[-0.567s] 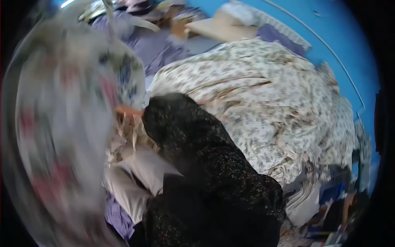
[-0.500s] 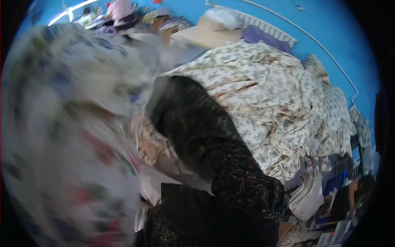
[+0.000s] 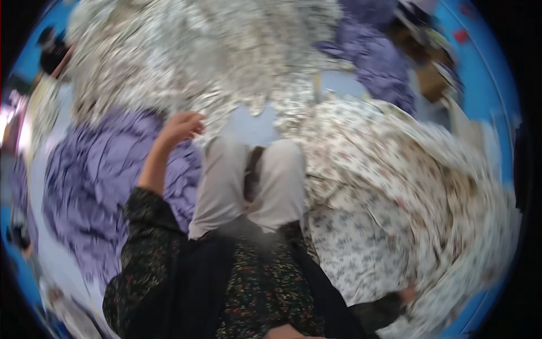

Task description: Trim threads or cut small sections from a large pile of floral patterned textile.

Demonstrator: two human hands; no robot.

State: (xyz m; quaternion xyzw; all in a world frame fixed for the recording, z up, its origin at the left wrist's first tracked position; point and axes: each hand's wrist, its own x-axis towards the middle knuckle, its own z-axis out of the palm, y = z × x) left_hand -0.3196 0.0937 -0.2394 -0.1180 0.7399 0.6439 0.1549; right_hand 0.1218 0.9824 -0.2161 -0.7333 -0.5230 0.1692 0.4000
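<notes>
My left hand [image 3: 183, 125] hovers over the right edge of a heap of crumpled purple cloth [image 3: 110, 169]. Its fingers are loosely bent and somewhat apart, with nothing between them. Far out to the lower right, my right hand [image 3: 407, 294] is against a white cloth with small flowers [image 3: 361, 248]. Blur and folds hide its fingers, so its grip is unclear. This flowered cloth spreads in wide folds along my right side, its outer edge [image 3: 480, 237] smeared by motion.
A large pale patterned heap of cloth [image 3: 197, 45] fills the far side. More purple cloth [image 3: 372, 62] lies at the far right, beside a cardboard box [image 3: 432, 82]. Bits of pale blue surface [image 3: 251, 125] show between. Another person [image 3: 53, 53] is at the far left.
The view has swung round and down. The flowered cloth bulging close on the left is gone from there; flowered cloth now lies at my right. Both hands have come into sight.
</notes>
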